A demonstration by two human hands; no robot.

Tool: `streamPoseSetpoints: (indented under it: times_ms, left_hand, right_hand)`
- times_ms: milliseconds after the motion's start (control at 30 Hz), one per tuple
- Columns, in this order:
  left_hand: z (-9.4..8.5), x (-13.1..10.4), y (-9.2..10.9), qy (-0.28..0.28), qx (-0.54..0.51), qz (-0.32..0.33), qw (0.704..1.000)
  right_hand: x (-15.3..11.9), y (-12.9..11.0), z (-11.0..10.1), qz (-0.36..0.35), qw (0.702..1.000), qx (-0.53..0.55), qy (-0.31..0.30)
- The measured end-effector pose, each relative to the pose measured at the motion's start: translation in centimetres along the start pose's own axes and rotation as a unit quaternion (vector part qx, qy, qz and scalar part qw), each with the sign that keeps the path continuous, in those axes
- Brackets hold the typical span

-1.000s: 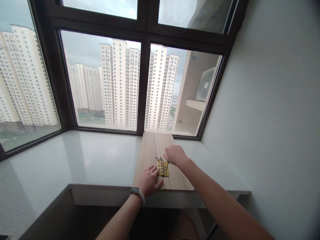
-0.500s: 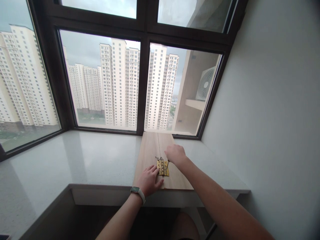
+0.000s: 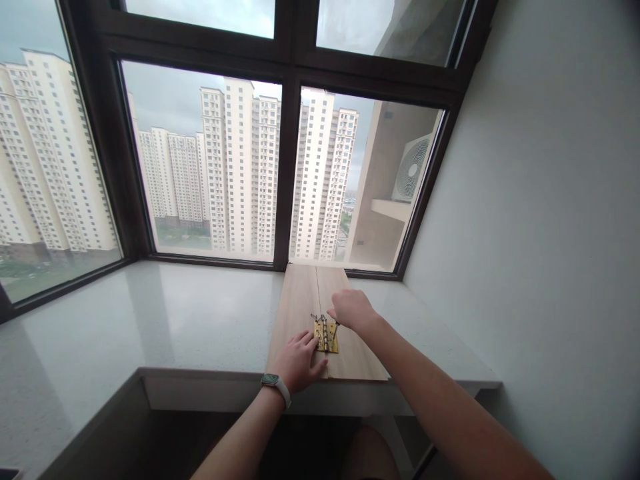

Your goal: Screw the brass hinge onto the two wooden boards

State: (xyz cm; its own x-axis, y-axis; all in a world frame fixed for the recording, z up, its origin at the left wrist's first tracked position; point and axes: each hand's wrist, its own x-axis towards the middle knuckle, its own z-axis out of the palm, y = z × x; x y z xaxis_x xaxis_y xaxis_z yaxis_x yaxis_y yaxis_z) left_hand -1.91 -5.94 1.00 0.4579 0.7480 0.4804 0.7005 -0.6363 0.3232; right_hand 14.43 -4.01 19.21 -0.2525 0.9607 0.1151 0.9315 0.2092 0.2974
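Gold rectangular metal hinge [image 3: 326, 336]: at the left fingertips, below the right fingers
Left hand [image 3: 297, 363]: fingers flat, thumb spread apart
Right hand [image 3: 352, 309]: fingers clamped on a slim metal-shafted tool [image 3: 336, 329]
Small dark metal screws [image 3: 323, 318]: beyond the left fingertips
Pale wooden boards [image 3: 296, 297]: under the left fingers

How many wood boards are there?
2: the left board, partly under the left hand, and the right board beside it. Others could be hidden underneath.
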Motion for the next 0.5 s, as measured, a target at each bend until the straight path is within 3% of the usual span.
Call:
streamPoseSetpoints:
  times_ms: [133,300,500]
  left_hand:
    - [0.0,0.1,0.0,0.000,0.000,0.000,1.000]
    - [0.0,0.1,0.0,0.000,-0.004,-0.001,1.000]
    - [0.1,0.1,-0.1,-0.003,0.002,-0.001,1.000]
  right_hand:
    - [0.3,-0.3,-0.1,0.038,0.999,0.008,-0.010]
    - [0.8,-0.5,-0.2,0.112,0.989,0.048,-0.081]
    - [1.1,-0.5,0.4,0.094,0.993,0.037,-0.063]
